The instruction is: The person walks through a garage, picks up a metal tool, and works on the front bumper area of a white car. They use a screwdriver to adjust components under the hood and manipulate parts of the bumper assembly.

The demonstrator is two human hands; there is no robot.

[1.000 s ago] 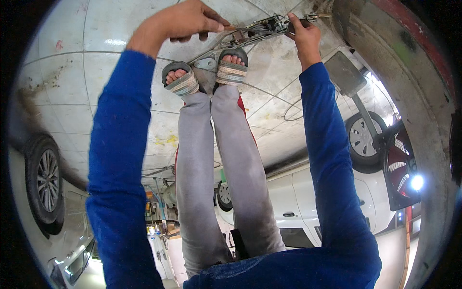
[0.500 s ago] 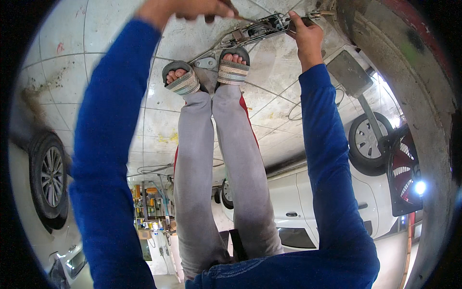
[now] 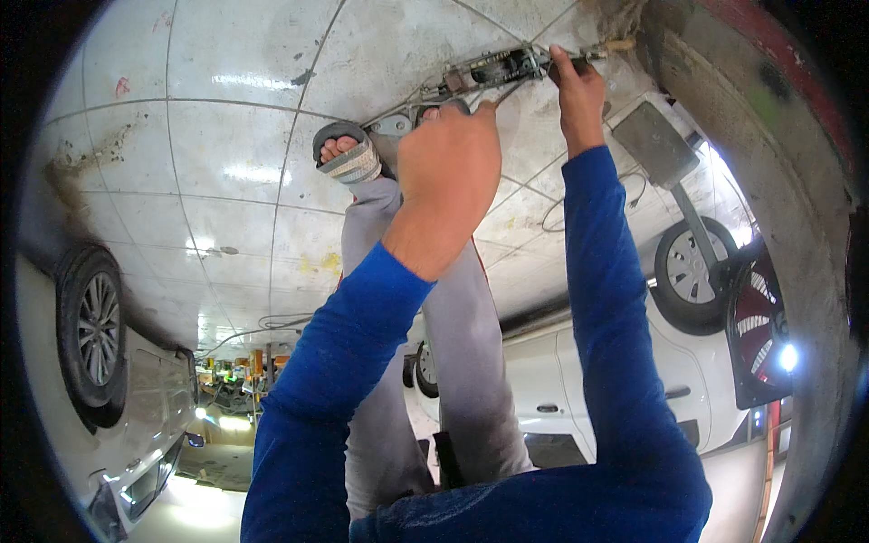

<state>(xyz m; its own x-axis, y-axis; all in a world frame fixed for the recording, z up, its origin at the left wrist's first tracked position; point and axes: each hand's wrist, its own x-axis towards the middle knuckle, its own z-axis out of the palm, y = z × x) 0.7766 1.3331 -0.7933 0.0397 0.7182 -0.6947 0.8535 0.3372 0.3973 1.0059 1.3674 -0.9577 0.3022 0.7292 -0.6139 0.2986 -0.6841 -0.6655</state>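
A long narrow metal mechanism (image 3: 489, 71) with rods and a dark middle slot lies slantwise beyond my feet. My right hand (image 3: 579, 95) grips its right end, thumb on top. My left hand (image 3: 450, 185) is closed in front of it, above my right foot. From that fist a thin-shafted tool (image 3: 512, 94) runs up to the near side of the mechanism; the fist hides its handle, so its kind is unclear. A grey metal plate with a hole (image 3: 391, 125) lies between my sandalled feet, partly covered by my left hand.
White floor tiles (image 3: 226, 145) spread around me. A concrete-like curved edge (image 3: 769, 127) runs along the right, near a grey pedal-shaped plate on a post (image 3: 656, 145). A fan (image 3: 759, 321) stands below it. White cars are parked left (image 3: 149, 389) and right (image 3: 534, 362).
My left hand has swung from the far left side of the mechanism toward me and to the right, bringing the tool's shaft round. My right hand stays on the mechanism's end.
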